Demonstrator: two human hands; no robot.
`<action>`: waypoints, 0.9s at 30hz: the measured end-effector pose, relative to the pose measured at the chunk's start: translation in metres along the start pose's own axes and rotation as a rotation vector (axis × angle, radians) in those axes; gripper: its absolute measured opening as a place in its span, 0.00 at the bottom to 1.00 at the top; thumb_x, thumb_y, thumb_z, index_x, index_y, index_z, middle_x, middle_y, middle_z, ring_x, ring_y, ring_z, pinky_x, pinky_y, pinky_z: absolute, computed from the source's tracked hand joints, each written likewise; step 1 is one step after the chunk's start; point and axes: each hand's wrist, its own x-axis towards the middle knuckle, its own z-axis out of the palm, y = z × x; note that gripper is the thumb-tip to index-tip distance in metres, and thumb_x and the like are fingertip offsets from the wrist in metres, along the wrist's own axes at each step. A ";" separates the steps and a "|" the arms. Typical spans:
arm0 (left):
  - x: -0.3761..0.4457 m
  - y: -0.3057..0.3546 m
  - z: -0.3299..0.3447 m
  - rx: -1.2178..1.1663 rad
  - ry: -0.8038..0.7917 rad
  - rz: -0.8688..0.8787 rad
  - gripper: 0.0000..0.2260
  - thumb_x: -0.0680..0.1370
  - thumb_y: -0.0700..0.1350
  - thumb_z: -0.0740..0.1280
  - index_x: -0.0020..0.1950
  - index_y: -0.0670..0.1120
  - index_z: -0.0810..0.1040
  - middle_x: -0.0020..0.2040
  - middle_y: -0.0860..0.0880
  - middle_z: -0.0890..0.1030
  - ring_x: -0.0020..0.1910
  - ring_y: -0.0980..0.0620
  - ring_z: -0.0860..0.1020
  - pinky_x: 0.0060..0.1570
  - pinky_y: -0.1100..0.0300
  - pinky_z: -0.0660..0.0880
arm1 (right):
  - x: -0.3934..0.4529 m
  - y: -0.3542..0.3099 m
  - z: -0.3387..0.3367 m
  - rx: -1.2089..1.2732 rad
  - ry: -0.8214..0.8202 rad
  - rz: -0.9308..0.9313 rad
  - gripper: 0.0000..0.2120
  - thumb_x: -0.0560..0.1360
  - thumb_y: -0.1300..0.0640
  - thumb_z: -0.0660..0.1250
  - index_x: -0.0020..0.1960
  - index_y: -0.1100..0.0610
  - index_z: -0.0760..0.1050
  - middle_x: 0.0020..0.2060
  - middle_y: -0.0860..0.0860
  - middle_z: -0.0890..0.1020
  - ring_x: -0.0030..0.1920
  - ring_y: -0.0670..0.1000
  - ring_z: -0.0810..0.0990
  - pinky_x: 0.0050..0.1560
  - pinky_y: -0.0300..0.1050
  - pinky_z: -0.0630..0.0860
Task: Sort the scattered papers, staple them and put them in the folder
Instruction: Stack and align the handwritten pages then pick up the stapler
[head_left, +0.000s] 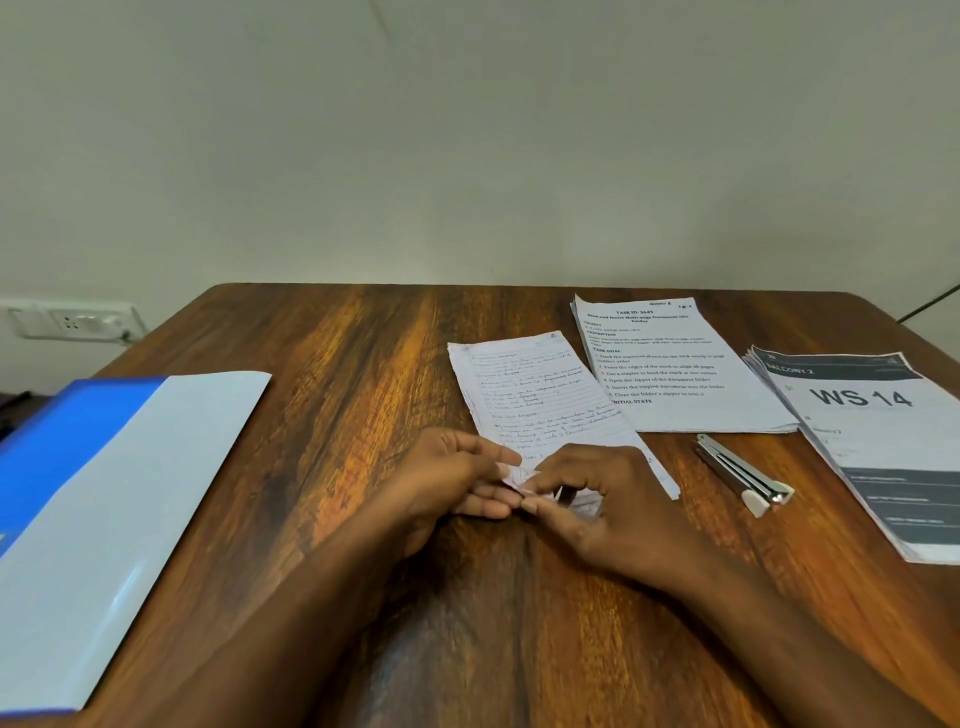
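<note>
Your two hands sit closest, mid-bench near the front edge: left hand (457, 478) and right hand (587, 493) both have their grip pinched on the curled near corner of the white lined handwritten sheets (540, 400). Honestly that corner looks crumpled, so if you tug in opposite directions I'd guess it tears, or the pages fan out of line before stapling.

The slim silver stapler with the white tip (743, 475) lies just right of those sheets, untouched. Behind it, towards the back right corner, sits the printed white instruction stack (675, 364), and the grey-and-white "WS 14" printed stack (883, 441) hangs by the right edge. The blue-and-pale plastic folder (119, 493) is well apart on the left edge, nothing between it and you on the brown wooden bench (363, 364).
</note>
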 end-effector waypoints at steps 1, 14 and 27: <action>-0.001 0.000 0.000 -0.005 -0.003 0.000 0.09 0.81 0.29 0.65 0.57 0.34 0.84 0.45 0.32 0.86 0.35 0.48 0.87 0.36 0.60 0.85 | 0.000 0.000 0.000 0.009 0.007 0.019 0.04 0.74 0.57 0.79 0.49 0.52 0.88 0.43 0.42 0.86 0.43 0.44 0.85 0.43 0.42 0.81; -0.004 0.000 -0.002 0.031 -0.026 0.031 0.12 0.76 0.27 0.72 0.58 0.35 0.84 0.48 0.33 0.87 0.42 0.46 0.87 0.40 0.60 0.85 | 0.002 0.007 0.003 0.283 0.025 0.363 0.03 0.74 0.52 0.75 0.46 0.48 0.88 0.39 0.49 0.88 0.40 0.59 0.85 0.44 0.63 0.82; -0.004 0.001 -0.001 0.070 0.106 0.044 0.03 0.75 0.31 0.75 0.48 0.33 0.87 0.42 0.37 0.87 0.32 0.50 0.85 0.33 0.60 0.82 | 0.002 -0.006 0.000 0.351 -0.013 0.383 0.07 0.79 0.61 0.72 0.55 0.53 0.79 0.37 0.50 0.88 0.38 0.51 0.88 0.43 0.39 0.82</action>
